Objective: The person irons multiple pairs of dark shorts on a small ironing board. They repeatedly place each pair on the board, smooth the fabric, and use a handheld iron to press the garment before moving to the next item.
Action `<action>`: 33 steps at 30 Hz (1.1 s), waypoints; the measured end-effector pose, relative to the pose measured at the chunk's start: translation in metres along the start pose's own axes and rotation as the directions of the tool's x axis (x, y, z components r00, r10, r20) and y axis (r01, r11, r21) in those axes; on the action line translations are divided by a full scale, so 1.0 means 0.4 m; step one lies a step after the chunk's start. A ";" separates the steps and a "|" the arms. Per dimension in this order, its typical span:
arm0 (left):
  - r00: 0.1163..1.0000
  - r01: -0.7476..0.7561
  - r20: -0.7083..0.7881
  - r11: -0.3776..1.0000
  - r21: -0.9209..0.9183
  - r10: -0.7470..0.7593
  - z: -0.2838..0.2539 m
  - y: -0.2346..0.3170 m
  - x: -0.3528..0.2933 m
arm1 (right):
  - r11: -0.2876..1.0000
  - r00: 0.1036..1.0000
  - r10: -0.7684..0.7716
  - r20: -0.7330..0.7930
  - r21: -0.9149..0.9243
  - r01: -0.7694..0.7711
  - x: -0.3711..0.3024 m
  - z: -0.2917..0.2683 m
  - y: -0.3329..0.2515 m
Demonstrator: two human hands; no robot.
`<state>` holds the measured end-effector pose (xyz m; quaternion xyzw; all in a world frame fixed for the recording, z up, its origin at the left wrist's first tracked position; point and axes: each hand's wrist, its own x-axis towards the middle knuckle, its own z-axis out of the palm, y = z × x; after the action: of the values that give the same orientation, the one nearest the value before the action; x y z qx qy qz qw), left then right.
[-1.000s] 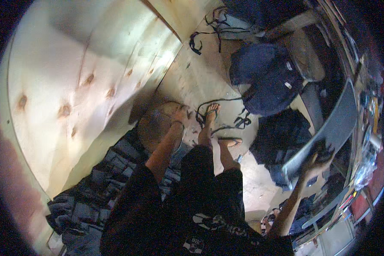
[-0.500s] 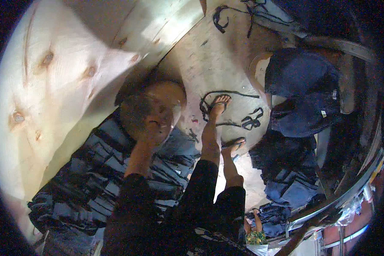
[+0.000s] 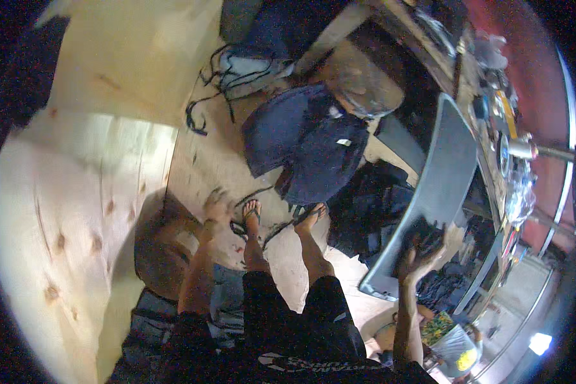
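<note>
My left hand [image 3: 217, 210] hangs over the plywood floor, blurred by motion, fingers spread and nothing visible in it. It is close to my left foot and a black cord [image 3: 238, 228]. Over on the right, my right hand [image 3: 424, 261] is at the lower part of a long grey board [image 3: 443, 168] with a pale edge, its fingers stretched out. A dark patch lies on the board beside these fingers, perhaps a shadow. Whether the hand touches the board I cannot tell. Dark blue garment pieces [image 3: 317, 157] lie spread on the floor ahead of my feet.
Folded dark fabric [image 3: 148, 320] is heaped at lower left, by a brown rounded shape [image 3: 163, 246]. More dark cloth [image 3: 358, 221] lies right of my feet. A plywood wall [image 3: 64, 224] rises at left. A cluttered shelf [image 3: 502, 160] runs along the right. Another person [image 3: 438, 326] is at lower right.
The view has swung to the right, bringing the grey board and my right hand into sight. My left hand has moved from in front of the brown rounded shape to over the floor.
</note>
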<state>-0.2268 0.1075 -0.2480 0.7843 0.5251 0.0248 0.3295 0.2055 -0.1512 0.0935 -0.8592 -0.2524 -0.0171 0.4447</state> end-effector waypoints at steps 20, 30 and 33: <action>0.867 -0.323 0.496 0.712 0.624 -0.042 0.181 0.870 0.545 | 0.949 0.927 -0.295 0.232 0.187 0.255 -0.007 -0.168 0.027; 0.795 -0.416 0.606 0.694 0.588 -0.037 0.032 0.969 0.209 | 0.961 0.925 -0.278 0.259 0.082 0.265 0.013 -0.181 -0.021; 0.579 -0.634 0.815 0.612 0.474 -0.031 -0.136 0.970 -0.083 | 0.991 0.912 -0.081 0.402 -0.064 0.116 -0.006 -0.260 -0.100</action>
<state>0.0505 0.0165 0.0153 0.8642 0.1408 -0.4542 0.1645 0.2056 -0.2135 0.1861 -0.8494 -0.3796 0.1248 0.3449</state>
